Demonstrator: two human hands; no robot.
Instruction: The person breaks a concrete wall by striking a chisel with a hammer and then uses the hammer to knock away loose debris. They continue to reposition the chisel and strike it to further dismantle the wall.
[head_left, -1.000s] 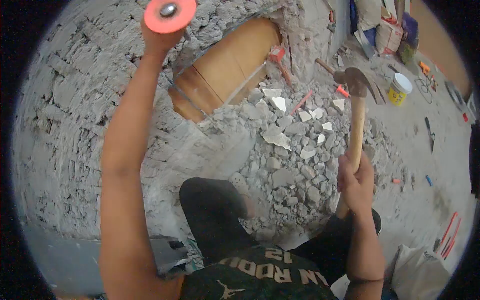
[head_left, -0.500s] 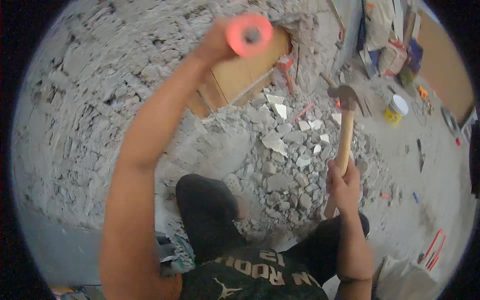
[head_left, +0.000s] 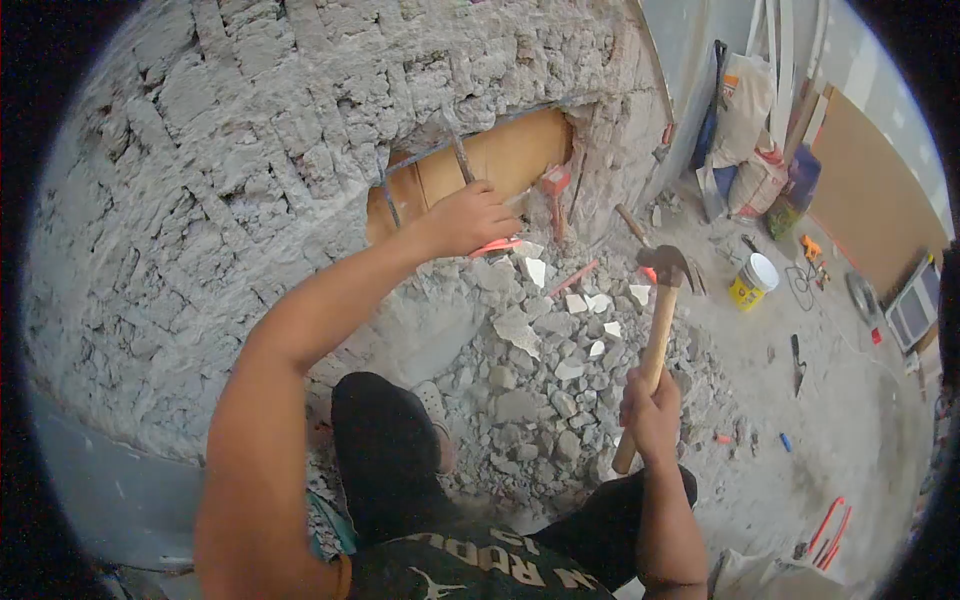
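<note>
Wooden-handled claw hammer (head_left: 655,330), upright

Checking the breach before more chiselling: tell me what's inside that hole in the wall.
Inside the hole: a tan wooden panel behind bent rebar. The left hand covers its lower edge.

Head camera looks steeply down, close, at rubble (head_left: 540,390), edges perhaps fisheye-warped.

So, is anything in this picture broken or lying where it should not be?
Yes. The rough wall has a hole broken through it, showing a brown board behind. Rubble is heaped on the floor below. The left hand holds a chisel there; the right hand grips a hammer.
</note>
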